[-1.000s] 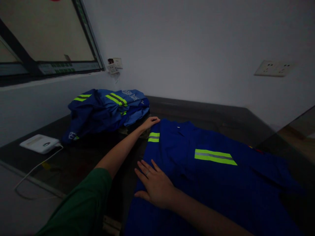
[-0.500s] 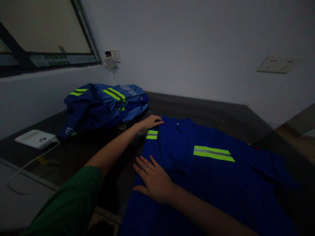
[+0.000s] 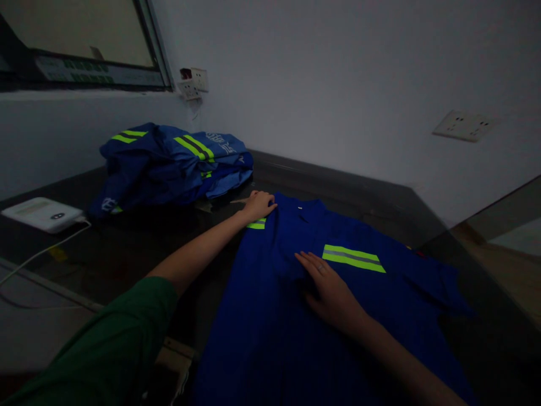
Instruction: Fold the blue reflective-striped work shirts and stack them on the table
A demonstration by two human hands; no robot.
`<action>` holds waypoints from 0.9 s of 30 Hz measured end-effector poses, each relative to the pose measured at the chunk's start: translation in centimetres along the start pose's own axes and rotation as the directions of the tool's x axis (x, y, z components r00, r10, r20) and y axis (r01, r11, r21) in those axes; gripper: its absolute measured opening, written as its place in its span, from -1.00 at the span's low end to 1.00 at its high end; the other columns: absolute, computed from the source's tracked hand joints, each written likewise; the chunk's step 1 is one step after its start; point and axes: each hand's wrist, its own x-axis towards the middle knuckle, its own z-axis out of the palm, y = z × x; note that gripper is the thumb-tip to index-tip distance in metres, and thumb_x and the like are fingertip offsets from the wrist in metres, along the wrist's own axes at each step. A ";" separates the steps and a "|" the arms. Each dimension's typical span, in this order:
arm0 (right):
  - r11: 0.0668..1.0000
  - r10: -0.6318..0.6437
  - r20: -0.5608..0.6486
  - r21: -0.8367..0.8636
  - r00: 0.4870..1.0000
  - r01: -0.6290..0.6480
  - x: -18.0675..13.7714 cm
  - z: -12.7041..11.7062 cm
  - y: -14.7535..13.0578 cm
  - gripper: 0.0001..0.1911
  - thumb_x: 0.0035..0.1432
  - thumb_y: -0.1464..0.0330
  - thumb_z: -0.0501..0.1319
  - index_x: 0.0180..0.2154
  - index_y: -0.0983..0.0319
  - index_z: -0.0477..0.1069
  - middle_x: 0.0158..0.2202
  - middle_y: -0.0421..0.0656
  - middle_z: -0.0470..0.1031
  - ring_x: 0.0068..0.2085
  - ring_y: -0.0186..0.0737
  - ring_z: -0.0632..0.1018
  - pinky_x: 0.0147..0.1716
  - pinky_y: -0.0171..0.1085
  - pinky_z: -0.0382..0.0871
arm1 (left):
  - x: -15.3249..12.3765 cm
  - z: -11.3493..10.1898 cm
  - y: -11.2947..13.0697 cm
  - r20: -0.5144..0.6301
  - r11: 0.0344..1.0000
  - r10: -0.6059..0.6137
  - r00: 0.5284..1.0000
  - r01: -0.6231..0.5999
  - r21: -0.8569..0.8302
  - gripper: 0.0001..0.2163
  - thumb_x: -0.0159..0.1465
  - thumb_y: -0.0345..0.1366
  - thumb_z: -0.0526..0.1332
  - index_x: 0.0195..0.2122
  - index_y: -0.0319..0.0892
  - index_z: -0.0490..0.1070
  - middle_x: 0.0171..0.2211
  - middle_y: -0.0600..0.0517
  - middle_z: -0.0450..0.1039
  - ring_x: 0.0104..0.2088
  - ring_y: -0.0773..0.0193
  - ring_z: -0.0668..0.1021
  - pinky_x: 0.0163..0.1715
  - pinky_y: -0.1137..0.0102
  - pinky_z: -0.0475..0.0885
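A blue work shirt with yellow reflective stripes lies spread flat on the dark table. My left hand reaches out to its far left shoulder and rests on the cloth there, fingers curled a little over the edge. My right hand lies flat and open on the chest of the shirt, fingertips next to the reflective stripe. A ring shows on one finger.
A pile of folded blue garments with the same stripes sits at the back left. A white device with a cable lies at the left edge. Wall sockets are in the corner, another socket on the right wall.
My right hand has slid from the shirt's left side to the middle of the chest. My left hand stayed at the shoulder. The view has tilted down a little.
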 end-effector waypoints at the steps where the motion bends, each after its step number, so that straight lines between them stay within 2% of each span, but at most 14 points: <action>1: 1.000 0.014 -0.030 -0.006 0.999 -0.014 -0.1 0.6 0.7 -0.20 0.00 0.54 0.13 0.30 0.20 0.07 0.29 0.01 0.17 0.30 -0.01 0.18 0.23 0.13 0.14 | -0.1 0.1 0.5 -0.031 0.999 -0.033 0.999 0.034 0.014 -0.84 0.27 -0.22 0.17 -0.30 -0.18 0.46 -0.28 -0.10 0.47 -0.13 0.02 0.46 -0.01 0.19 0.20; 3: 0.999 0.011 -0.092 -0.035 0.996 -0.014 0.0 1.3 1.6 -0.29 -0.01 0.55 0.11 0.23 0.22 0.21 0.27 0.03 0.22 0.29 0.00 0.22 0.21 0.15 0.16 | -0.4 0.4 1.4 -0.037 0.996 -0.085 0.996 0.085 0.022 -0.84 0.30 -0.29 0.11 -0.25 -0.22 0.45 -0.22 -0.15 0.46 -0.10 0.01 0.44 -0.02 0.18 0.21; 6: 0.989 -0.085 -0.121 -0.130 0.989 0.069 0.1 0.7 2.1 -0.41 -0.01 0.60 0.06 0.08 0.21 0.40 0.18 -0.01 0.36 0.23 -0.02 0.32 0.21 0.18 0.14 | -0.8 1.1 2.0 -0.002 0.991 -0.131 0.991 0.131 0.022 -0.80 0.35 -0.34 0.02 -0.18 -0.23 0.42 -0.16 -0.17 0.44 -0.09 0.03 0.42 -0.03 0.20 0.24; 10: 0.948 -0.194 -0.104 -0.275 0.975 0.159 -0.4 -1.0 1.5 -0.43 0.05 0.66 -0.01 0.06 0.23 0.43 0.09 -0.03 0.47 0.11 -0.11 0.47 0.20 0.06 0.22 | -1.4 1.9 2.0 -0.011 0.984 -0.176 0.984 0.176 0.020 -0.78 0.37 -0.28 0.01 -0.15 -0.22 0.40 -0.09 -0.18 0.41 -0.05 0.02 0.40 -0.01 0.18 0.23; 13: 0.940 -0.160 -0.020 -0.309 0.987 0.146 -1.0 -1.1 0.6 -0.50 0.12 0.62 0.01 0.05 0.26 0.45 0.06 0.01 0.48 0.07 -0.07 0.51 0.09 -0.03 0.38 | -1.6 2.1 1.8 -0.030 0.982 -0.189 0.981 0.190 0.015 -0.77 0.37 -0.22 0.02 -0.15 -0.22 0.40 -0.09 -0.19 0.41 -0.02 -0.01 0.38 0.02 0.15 0.20; 17: 0.979 -0.063 0.168 -0.183 0.984 0.093 -1.0 -1.9 1.0 -0.48 0.08 0.55 0.14 0.09 0.18 0.42 0.12 -0.04 0.43 0.10 -0.03 0.48 0.03 -0.05 0.43 | -0.6 1.4 0.4 -0.042 0.977 -0.197 0.979 0.193 -0.087 -0.71 0.36 -0.13 0.04 -0.23 -0.21 0.44 -0.16 -0.17 0.47 -0.02 -0.02 0.39 0.05 0.13 0.14; 20: 1.000 -0.017 0.237 0.012 0.971 0.015 0.8 -4.1 3.1 -0.52 0.07 0.35 0.27 0.07 0.10 0.43 0.07 -0.12 0.48 0.05 -0.05 0.52 0.02 -0.11 0.42 | 0.6 0.3 -1.6 -0.019 0.959 -0.199 0.980 0.191 -0.209 -0.64 0.36 -0.11 0.01 -0.39 -0.21 0.47 -0.28 -0.12 0.51 -0.08 0.01 0.44 0.03 0.16 0.15; 21: 0.998 0.028 0.208 0.048 0.978 -0.039 1.9 -4.7 4.1 -0.57 0.09 0.28 0.26 0.03 0.11 0.46 0.02 -0.11 0.52 0.01 -0.05 0.54 -0.01 -0.12 0.43 | 0.9 -0.1 -2.3 -0.003 0.956 -0.186 0.983 0.180 -0.231 -0.61 0.36 -0.11 -0.01 -0.43 -0.21 0.47 -0.33 -0.10 0.52 -0.13 0.03 0.47 0.00 0.20 0.18; 23: 0.984 0.172 0.053 0.045 0.984 -0.175 4.3 -5.0 6.2 -0.65 0.17 0.22 0.19 -0.04 0.17 0.50 -0.06 -0.05 0.57 -0.07 -0.05 0.57 -0.07 -0.13 0.43 | 1.3 -0.8 -3.2 0.027 0.952 -0.140 0.990 0.142 -0.272 -0.59 0.37 -0.13 -0.03 -0.45 -0.20 0.48 -0.40 -0.04 0.52 -0.23 0.09 0.51 -0.11 0.30 0.26; 25: 0.956 0.290 -0.116 -0.005 0.950 -0.292 6.7 -4.3 8.3 -0.66 0.20 0.20 0.15 -0.10 0.24 0.52 -0.16 0.00 0.58 -0.15 -0.06 0.58 -0.15 -0.16 0.41 | 1.3 -1.2 -3.7 0.038 0.947 -0.087 0.996 0.094 -0.307 -0.61 0.37 -0.15 -0.03 -0.44 -0.19 0.48 -0.42 0.02 0.52 -0.29 0.16 0.51 -0.21 0.39 0.28; 27: 0.938 0.331 -0.180 -0.041 0.926 -0.343 8.6 -3.0 9.9 -0.66 0.14 0.17 0.20 -0.18 0.27 0.53 -0.29 -0.02 0.57 -0.24 -0.10 0.56 -0.25 -0.21 0.38 | 1.1 -1.2 -3.9 0.032 0.945 -0.050 0.998 0.058 -0.322 -0.63 0.36 -0.17 -0.03 -0.44 -0.19 0.46 -0.44 0.04 0.51 -0.32 0.20 0.50 -0.27 0.43 0.28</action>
